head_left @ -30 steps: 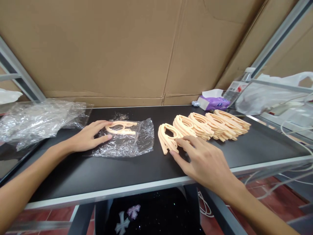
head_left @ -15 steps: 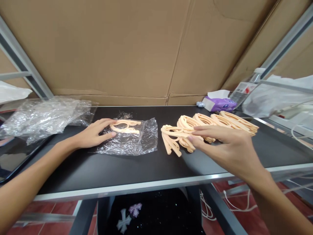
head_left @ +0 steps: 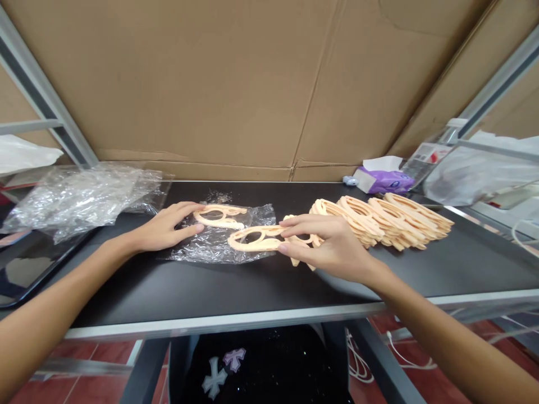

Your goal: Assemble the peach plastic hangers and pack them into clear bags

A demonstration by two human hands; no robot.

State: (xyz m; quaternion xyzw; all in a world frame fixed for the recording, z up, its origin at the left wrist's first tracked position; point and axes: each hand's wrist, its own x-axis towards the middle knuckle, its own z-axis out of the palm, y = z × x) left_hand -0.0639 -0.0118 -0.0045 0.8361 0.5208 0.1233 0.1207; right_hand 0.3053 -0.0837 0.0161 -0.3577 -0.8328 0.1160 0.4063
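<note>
My left hand (head_left: 170,227) rests on a crinkled clear plastic bag (head_left: 210,253), its thumb and fingers around the left end of a beige plastic piece (head_left: 221,223) that looks like a folded hanger. Whether this hanger lies inside the bag or on top is hard to tell. Between the thumb and fingers of my right hand (head_left: 322,244) is a second beige folding hanger (head_left: 248,245), its looped end over the bag's right part. Partly behind that hand, another such hanger (head_left: 297,262) lies on the black table.
Several overlapping beige hangers (head_left: 387,221) fan out to the right. Clear plastic bags (head_left: 84,196) are heaped at the left beside a dark tablet-like device (head_left: 37,269). A purple tissue pack (head_left: 389,180) and a bottle (head_left: 433,148) stand at the back right, before a cardboard wall (head_left: 210,84).
My right hand has moved left from the row of hangers, bringing one hanger over to the bag. My left hand stays at the bag.
</note>
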